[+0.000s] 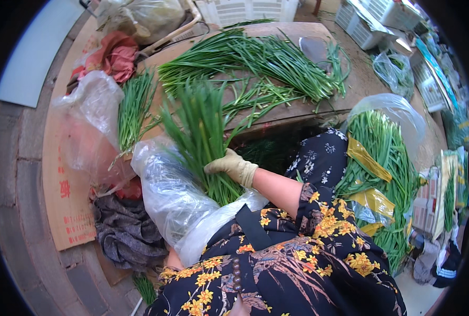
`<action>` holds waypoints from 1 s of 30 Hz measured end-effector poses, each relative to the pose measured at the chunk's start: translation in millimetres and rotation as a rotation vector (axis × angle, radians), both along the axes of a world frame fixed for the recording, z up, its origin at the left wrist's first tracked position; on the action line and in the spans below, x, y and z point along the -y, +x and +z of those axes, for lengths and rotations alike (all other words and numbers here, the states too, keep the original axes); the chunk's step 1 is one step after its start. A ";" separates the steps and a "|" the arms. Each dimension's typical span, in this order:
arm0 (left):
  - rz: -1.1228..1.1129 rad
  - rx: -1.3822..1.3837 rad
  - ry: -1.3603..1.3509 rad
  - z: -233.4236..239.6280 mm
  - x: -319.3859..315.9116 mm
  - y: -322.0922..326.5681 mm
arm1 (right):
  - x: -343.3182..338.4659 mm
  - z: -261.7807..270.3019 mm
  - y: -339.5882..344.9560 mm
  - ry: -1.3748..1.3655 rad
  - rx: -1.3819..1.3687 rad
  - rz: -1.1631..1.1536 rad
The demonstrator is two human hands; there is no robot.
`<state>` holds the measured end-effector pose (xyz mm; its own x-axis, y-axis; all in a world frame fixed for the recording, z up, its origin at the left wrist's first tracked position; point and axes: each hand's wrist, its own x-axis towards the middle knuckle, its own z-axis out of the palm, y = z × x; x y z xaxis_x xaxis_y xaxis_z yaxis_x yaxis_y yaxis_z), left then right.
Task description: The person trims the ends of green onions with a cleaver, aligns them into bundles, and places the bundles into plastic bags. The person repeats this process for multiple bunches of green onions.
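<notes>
My right hand (pixel 234 166), in a pale knitted glove, is closed around a thick bundle of long green leaves like Chinese chives (pixel 199 126), whose tops look blurred. The bundle's lower end rests on my lap, over a clear plastic sheet (pixel 167 193) that covers my leg. My left hand is hidden; only a bit of that forearm shows beside the lower edge of the plastic. Before me, a big pile of the same greens (pixel 254 55) lies on a wooden board (pixel 297 108), with loose stalks (pixel 262 94) nearer me. A smaller bunch (pixel 133 106) lies at the left.
At my right stands a large bundle of greens (pixel 384 158) with yellow tape and plastic around it. A dark grey cloth (pixel 127 233) and a red cloth (pixel 120 57) lie at the left. White plastic crates (pixel 250 12) stand beyond the board, more at the upper right.
</notes>
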<state>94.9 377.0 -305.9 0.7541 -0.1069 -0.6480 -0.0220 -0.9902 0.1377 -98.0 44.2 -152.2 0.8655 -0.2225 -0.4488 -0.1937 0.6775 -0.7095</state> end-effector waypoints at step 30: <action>-0.317 -0.600 -0.650 203.7 245.2 -26.2 | 11.5 -24.7 7.2 0.484 0.130 0.147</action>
<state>68.7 131.7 -102.2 0.1870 -0.7277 -0.6599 -0.0238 -0.6749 0.7375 -90.8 32.7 -176.9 0.9274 0.1119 -0.3569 -0.2426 0.9062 -0.3463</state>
